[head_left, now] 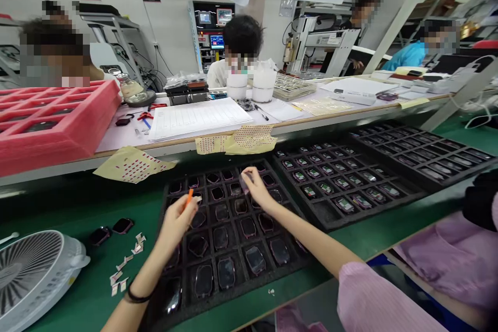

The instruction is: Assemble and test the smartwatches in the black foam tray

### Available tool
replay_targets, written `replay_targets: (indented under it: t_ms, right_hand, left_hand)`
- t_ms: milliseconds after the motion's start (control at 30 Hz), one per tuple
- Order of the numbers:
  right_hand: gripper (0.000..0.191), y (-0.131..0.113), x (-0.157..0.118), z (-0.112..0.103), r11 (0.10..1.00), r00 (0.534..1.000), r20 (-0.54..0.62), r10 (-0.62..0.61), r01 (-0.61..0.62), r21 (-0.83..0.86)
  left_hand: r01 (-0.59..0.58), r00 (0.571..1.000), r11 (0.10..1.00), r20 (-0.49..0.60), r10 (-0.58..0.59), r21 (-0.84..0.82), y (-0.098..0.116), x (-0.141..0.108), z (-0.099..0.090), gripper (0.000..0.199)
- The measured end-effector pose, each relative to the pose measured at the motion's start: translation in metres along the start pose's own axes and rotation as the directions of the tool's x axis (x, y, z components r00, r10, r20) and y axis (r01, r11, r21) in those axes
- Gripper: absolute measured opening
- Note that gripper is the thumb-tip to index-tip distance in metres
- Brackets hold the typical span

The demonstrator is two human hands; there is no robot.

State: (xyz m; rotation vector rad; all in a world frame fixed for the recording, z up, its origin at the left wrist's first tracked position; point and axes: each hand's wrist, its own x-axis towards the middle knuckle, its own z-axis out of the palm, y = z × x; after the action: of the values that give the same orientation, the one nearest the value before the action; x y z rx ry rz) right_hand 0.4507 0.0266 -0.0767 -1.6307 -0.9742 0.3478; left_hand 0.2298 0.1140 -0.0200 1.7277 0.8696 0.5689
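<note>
A black foam tray on the green bench holds watch-like pieces with dark screens in its compartments. Over the tray's left part, my left hand is closed around a small orange tool; a small pale bit shows beside its fingertips. Near the tray's far edge, my right hand has its fingers pinched at a thin, clear-looking piece above a compartment. The exact contact at those fingertips is too small to tell.
To the left are a white fan, two loose watch pieces and several small white strips. Another filled black tray lies to the right. A raised shelf runs across behind, with a pink foam box. Co-workers sit beyond.
</note>
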Motion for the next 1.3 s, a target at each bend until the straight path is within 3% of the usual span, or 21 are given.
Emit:
replay_targets:
  t_ms: [67,133,200,333,433,533,600,733,833,967,1033,1067,1133,1200,1300]
  right_hand:
    - [0.012,0.020,0.017,-0.019,0.989,1.000,0.004,-0.021,0.022,-0.146]
    - [0.005,0.037,0.028,-0.031,0.972,0.998,0.055,-0.023,0.035,-0.233]
    - [0.002,0.046,0.030,-0.034,0.947,0.993,0.112,-0.025,0.059,-0.315]
    - [0.005,0.044,0.023,-0.028,0.874,0.986,0.159,-0.048,0.118,-0.471]
    - [0.008,0.033,0.017,-0.018,0.819,0.980,0.184,-0.071,0.162,-0.550]
    - [0.013,0.026,0.017,-0.002,0.791,0.975,0.217,-0.054,0.175,-0.586]
    - [0.017,0.025,0.019,0.009,0.793,0.974,0.226,-0.031,0.162,-0.588]
    - [0.017,0.025,0.021,0.024,0.852,0.967,0.255,-0.020,0.150,-0.502]
    - [0.015,0.023,0.017,0.027,0.923,0.959,0.280,-0.044,0.146,-0.356]
    - [0.020,0.012,0.006,0.030,0.990,0.944,0.326,-0.059,0.098,-0.104]
    - [0.025,0.003,-0.001,0.032,0.985,0.936,0.352,-0.031,-0.030,0.168]
    - [0.026,-0.002,-0.005,0.033,0.929,0.931,0.364,0.003,-0.138,0.344]
    - [0.027,-0.012,-0.011,0.034,0.685,0.910,0.404,0.095,-0.354,0.637]
    - [0.028,-0.021,-0.015,0.036,0.489,0.882,0.443,0.163,-0.462,0.740]
    - [0.027,-0.029,-0.018,0.037,0.429,0.868,0.461,0.183,-0.492,0.757]
  left_hand:
    - [-0.050,0.993,0.945,-0.087,0.082,0.324,-0.010,-0.004,-0.039,0.043]
    - [0.044,0.996,0.826,-0.092,0.009,0.562,-0.027,-0.008,-0.072,0.039]
    - [0.135,0.990,0.704,-0.113,-0.078,0.697,-0.047,-0.012,-0.095,0.033]
    - [0.212,0.974,0.568,-0.121,-0.194,0.796,-0.082,-0.017,-0.113,0.031]
    - [0.237,0.965,0.539,-0.132,-0.227,0.808,-0.088,-0.019,-0.114,0.032]
    - [0.273,0.959,0.484,-0.198,-0.201,0.831,-0.071,-0.017,-0.104,0.033]
    - [0.244,0.969,0.498,-0.189,-0.158,0.832,-0.052,-0.015,-0.090,0.032]
    - [0.012,1.000,0.722,-0.006,-0.012,0.692,-0.021,-0.007,-0.052,0.032]
    - [-0.143,0.987,0.872,0.131,0.092,0.467,-0.013,0.001,-0.020,0.036]
    - [-0.135,0.963,0.985,0.247,0.106,0.107,-0.014,0.009,0.019,0.041]
    - [-0.079,0.958,0.997,0.278,0.075,0.002,-0.014,0.011,0.034,0.042]
    - [-0.057,0.955,0.998,0.290,0.063,-0.027,-0.014,0.012,0.039,0.042]
    - [-0.030,0.950,0.997,0.307,0.049,-0.066,-0.014,0.012,0.046,0.042]
    - [-0.018,0.947,0.995,0.317,0.047,-0.094,-0.013,0.011,0.049,0.043]
    - [0.006,0.948,0.992,0.318,0.034,-0.125,-0.009,0.010,0.049,0.043]
